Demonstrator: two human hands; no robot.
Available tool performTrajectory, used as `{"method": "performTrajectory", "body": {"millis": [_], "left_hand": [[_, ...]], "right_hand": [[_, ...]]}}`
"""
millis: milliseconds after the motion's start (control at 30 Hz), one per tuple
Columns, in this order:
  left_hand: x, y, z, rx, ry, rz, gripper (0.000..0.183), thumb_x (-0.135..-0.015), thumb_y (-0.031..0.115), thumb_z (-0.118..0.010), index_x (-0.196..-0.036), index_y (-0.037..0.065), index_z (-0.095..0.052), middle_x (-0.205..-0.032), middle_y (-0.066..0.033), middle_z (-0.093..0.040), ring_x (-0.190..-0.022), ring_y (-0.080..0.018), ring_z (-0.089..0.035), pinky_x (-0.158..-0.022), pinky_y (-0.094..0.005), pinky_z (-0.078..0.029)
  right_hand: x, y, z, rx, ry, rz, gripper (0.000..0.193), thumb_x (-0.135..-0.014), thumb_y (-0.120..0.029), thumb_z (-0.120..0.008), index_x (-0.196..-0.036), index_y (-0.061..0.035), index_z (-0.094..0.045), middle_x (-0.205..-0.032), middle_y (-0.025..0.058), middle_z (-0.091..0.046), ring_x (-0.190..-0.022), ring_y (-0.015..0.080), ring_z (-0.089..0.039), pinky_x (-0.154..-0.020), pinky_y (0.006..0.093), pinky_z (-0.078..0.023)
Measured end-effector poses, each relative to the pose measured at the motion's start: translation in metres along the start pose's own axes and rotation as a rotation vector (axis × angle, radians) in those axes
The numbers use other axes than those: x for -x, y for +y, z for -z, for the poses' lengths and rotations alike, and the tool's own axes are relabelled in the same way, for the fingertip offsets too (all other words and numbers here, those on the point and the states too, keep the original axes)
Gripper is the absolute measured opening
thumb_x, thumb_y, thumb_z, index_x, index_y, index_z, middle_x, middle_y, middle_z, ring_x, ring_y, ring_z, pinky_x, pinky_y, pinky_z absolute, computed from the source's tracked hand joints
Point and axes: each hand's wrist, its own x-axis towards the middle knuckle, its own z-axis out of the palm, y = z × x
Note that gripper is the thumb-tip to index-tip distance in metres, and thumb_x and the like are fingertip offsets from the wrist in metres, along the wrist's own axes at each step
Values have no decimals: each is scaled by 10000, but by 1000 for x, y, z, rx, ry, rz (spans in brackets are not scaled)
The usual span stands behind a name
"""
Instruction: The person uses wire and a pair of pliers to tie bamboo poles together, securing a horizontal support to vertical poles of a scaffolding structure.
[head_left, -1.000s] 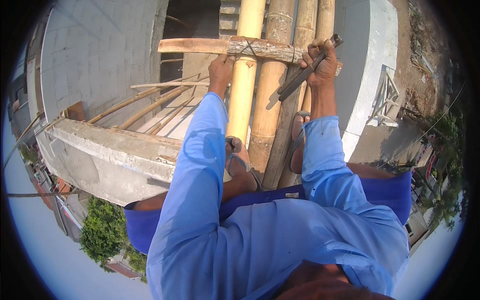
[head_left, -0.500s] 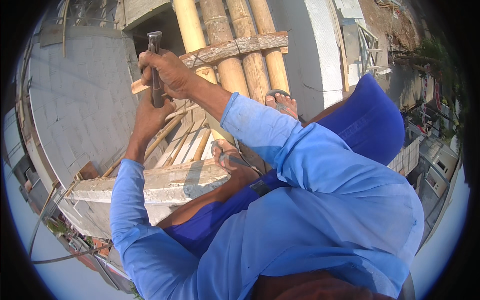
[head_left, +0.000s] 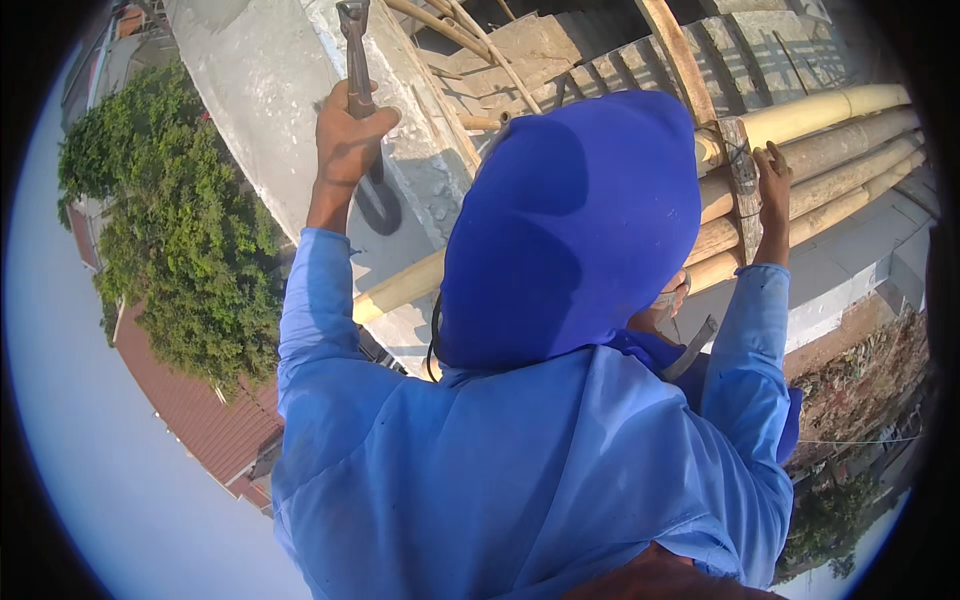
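Observation:
My left hand is raised at the upper left, closed around long dark metal pincers. Their head points up, over a pale concrete ledge. A dark curved shape below the fist could be a handle or its shadow; I cannot tell. At the right, my right hand rests with fingers stretched out on a row of bamboo poles. It is beside a rough wooden batten wired across them. My bent leg in blue cloth fills the middle and hides part of the poles.
My sandalled foot is by the poles. A curved grey metal piece sticks out near my waist. Concrete steps and a timber strip lie beyond. A green tree and a red-brown roof show far left.
My view has swung round. Both hands were together at the pincers beside a small wood piece; now they are wide apart, the left holding the pincers and the right on the bamboo.

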Motion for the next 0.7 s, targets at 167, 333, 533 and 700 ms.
{"method": "performTrajectory", "body": {"millis": [167, 333, 533, 700], "left_hand": [[50, -164, -19, -246, 184, 462, 451, -626, 271, -682, -972, -8, -604, -909, -179, -650, -855, -321, -632, -758, -385, -484], [73, -215, -85, -267, 130, 605, 481, -643, 322, -665, -958, -38, -618, -939, -227, -650, -838, -377, -631, -771, -399, -491], [67, -227, -118, -394, 135, 567, 478, -695, 357, -664, -955, -40, -614, -1060, -268, -588, -1017, -380, -556, -840, -416, -462], [70, -274, -58, -698, 361, 222, 576, -754, 404, -598, -1170, 10, -538, -1083, -220, -576, -1055, -362, -528, -890, -411, -440]], "right_hand": [[-7, 29, -22, 495, -39, 118, 636, -808, -400, -624, -1321, -73, -439, -1148, 211, -488, -1046, 283, -493, -864, 368, -436], [23, -2, -48, 382, -45, 130, 566, -847, -357, -589, -1303, -51, -454, -1118, 202, -523, -1038, 263, -510, -846, 359, -446], [41, -16, -97, 484, -237, 158, 550, -853, -353, -583, -1295, -50, -462, -1123, 197, -527, -1042, 258, -512, -851, 359, -443], [58, -18, -136, 596, -382, 146, 537, -857, -350, -577, -1289, -49, -469, -1128, 192, -531, -1045, 253, -514, -856, 359, -441]]}}
